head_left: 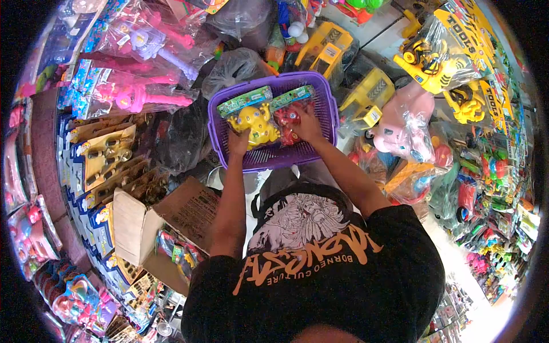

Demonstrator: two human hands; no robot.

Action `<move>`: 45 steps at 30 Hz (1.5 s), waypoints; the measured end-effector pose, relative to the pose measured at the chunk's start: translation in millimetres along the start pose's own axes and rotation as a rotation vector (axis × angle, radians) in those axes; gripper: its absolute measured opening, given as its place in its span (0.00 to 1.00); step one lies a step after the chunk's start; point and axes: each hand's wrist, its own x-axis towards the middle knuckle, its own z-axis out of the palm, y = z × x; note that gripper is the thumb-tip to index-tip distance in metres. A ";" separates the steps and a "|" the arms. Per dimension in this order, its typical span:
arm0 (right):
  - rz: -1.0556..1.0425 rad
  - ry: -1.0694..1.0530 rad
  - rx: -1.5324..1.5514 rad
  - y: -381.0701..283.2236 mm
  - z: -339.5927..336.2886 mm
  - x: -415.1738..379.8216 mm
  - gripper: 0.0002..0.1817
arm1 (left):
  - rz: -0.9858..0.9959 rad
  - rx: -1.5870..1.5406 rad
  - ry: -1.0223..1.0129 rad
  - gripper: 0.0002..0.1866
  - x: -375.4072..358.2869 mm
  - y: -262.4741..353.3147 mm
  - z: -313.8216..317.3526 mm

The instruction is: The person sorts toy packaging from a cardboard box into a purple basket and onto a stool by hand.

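Head view: both your hands are inside the purple basket, each on a bagged toy.

Your left hand is closed around the lower edge of the yellow toy pack; your right hand lies over the red toy pack, fingers curled onto it, though whether they truly pinch the bag you cannot tell from here. The packs lie side by side, touching, header cards toward the far rim. To do this well, I judge you should grip the stiff card rather than the slippery film and keep the packs flat so they don't slide over each other. The basket's support is hidden beneath it, your palms face away, the header print is too small to read, and the cardboard box by your left arm shows only part of its contents.
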 end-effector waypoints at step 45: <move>-0.226 -0.031 -0.158 16.0 -9.9 -9.1 0.43 | 0.293 0.550 0.083 0.54 -33.9 14.1 2.8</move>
